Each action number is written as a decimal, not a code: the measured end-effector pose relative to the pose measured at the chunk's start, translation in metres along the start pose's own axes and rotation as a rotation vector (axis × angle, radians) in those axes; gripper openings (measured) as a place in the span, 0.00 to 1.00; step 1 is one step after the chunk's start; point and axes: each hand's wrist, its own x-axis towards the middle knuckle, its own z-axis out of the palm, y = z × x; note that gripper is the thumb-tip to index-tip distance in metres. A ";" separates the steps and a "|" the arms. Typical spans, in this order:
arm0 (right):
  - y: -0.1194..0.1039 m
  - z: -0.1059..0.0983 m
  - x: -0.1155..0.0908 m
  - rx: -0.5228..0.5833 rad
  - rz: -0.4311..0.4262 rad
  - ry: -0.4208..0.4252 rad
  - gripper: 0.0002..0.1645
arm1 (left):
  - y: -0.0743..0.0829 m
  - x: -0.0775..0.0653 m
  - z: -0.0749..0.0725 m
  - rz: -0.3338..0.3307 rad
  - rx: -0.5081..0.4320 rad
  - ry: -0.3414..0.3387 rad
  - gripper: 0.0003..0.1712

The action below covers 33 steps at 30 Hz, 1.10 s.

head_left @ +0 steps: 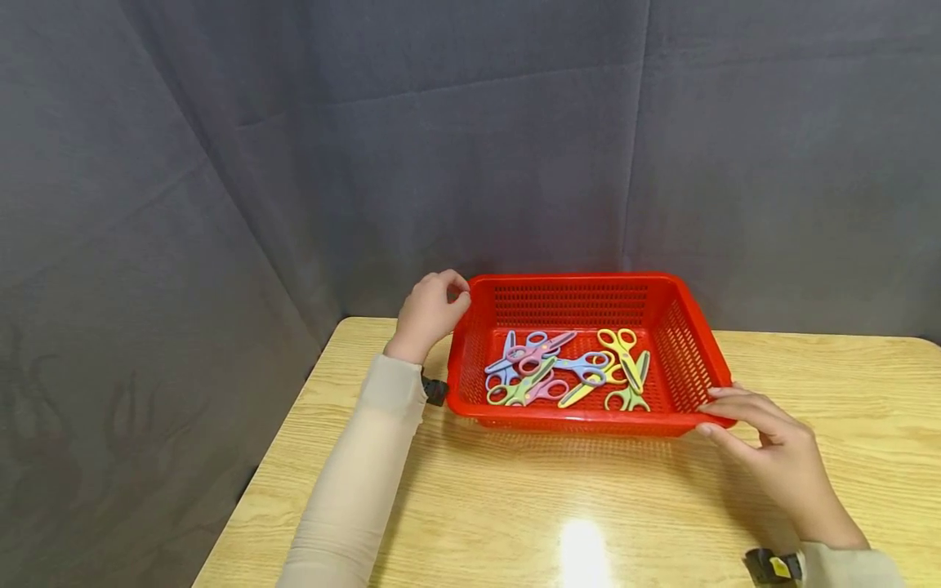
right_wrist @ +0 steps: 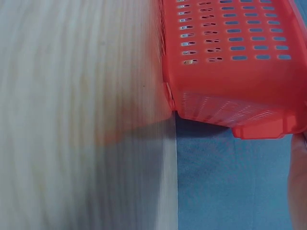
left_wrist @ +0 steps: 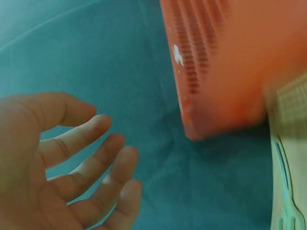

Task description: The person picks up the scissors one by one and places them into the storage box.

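Observation:
A red plastic basket (head_left: 573, 420) with slotted walls sits near the back edge of the wooden table. Inside it lie several small scissors (head_left: 540, 376) in yellow, green, blue and pink. My right hand (head_left: 782, 453) grips the basket's near right corner, fingers over the rim and thumb below. Only a sliver of that hand (right_wrist: 298, 179) shows at the edge of the right wrist view. Beside the far left corner is my left hand (head_left: 430, 310). In the left wrist view, its loosely bent fingers (left_wrist: 103, 155) hold nothing and appear apart from the basket (left_wrist: 192, 72).
Dark grey cloth (head_left: 470, 163) hangs behind the table and down its left side. The table top (head_left: 500, 506) stretches in front of the basket, with a bright light reflection on it. Light-green scissors (left_wrist: 288, 211) show at the right edge of the left wrist view.

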 end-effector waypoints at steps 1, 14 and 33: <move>0.000 -0.001 0.001 -0.005 -0.002 0.000 0.29 | -0.004 0.000 -0.001 -0.001 0.004 0.011 0.11; -0.001 -0.002 -0.001 -0.027 0.049 -0.036 0.25 | -0.088 -0.004 0.022 -0.175 0.052 0.029 0.21; 0.000 0.000 0.001 0.005 -0.017 -0.006 0.29 | -0.130 -0.007 0.039 -0.282 0.095 -0.149 0.32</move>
